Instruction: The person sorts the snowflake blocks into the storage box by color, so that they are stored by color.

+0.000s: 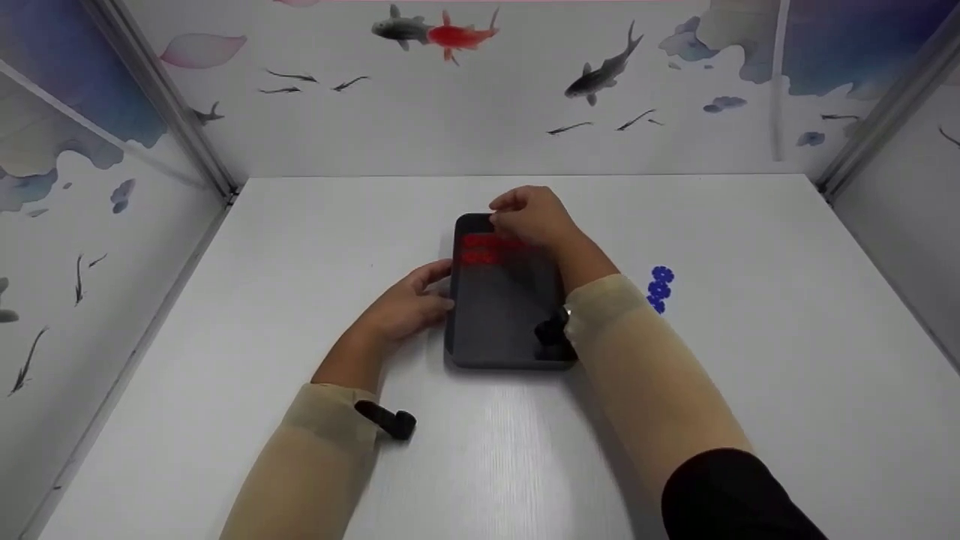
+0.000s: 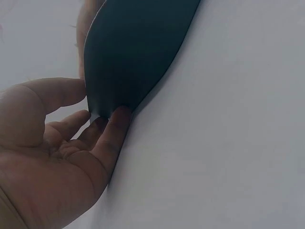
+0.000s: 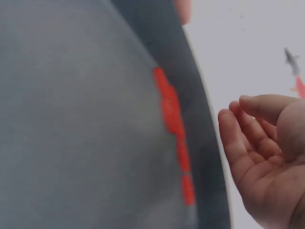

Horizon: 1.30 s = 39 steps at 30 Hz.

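Observation:
A dark grey rectangular tray [image 1: 510, 322] lies on the white table, long side pointing away from me. Red flat pieces [image 1: 480, 249] sit at its far end; in the right wrist view these red pieces [image 3: 174, 114] line up along the inner wall. My left hand [image 1: 409, 304] touches the tray's left side; thumb and fingertips meet the outer wall in the left wrist view, where the hand [image 2: 62, 157] is closer. Around the far right corner is my right hand [image 1: 534, 217], fingers loosely bent, nothing visible between them. The right forearm hides part of the tray.
Several blue flower-shaped pieces [image 1: 660, 289] lie in a row on the table to the right of the right forearm. White panels printed with fish [image 1: 457, 36] enclose the table at the back and sides.

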Tool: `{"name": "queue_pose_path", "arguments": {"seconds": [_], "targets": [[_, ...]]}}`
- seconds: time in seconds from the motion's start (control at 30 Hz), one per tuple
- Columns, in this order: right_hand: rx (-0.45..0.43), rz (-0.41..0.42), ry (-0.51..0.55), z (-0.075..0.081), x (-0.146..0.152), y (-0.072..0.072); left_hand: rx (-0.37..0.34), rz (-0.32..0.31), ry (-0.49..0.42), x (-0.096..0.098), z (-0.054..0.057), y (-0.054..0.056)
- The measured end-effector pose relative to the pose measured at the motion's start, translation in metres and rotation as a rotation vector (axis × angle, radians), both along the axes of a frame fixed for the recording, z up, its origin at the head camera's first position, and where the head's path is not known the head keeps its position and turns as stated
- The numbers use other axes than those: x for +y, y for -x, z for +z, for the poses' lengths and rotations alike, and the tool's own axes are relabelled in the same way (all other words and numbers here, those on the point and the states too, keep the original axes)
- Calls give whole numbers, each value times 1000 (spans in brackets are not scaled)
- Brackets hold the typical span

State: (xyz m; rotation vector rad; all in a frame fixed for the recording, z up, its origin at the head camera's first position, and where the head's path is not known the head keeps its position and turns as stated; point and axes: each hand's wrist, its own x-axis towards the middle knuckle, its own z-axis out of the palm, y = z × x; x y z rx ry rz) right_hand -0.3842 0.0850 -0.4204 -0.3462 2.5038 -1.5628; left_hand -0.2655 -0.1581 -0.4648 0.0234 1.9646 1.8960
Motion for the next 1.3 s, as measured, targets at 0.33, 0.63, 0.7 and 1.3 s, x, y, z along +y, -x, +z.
{"name": "queue_pose_path", "arguments": {"seconds": [0.33,0.63,0.7,1.3], "targets": [[-10,18,48,40,40,-25,13,-5,-16,-3,-2,0],[28,-46,-38,36,99,-47,-3,13,-7,-2,-1,-3],[14,-57,-56,33,111,-50,-7,18,2,0,0,-2],[-79,-52,-169,1,147,-48,5,10,24,0,-1,0]]}}
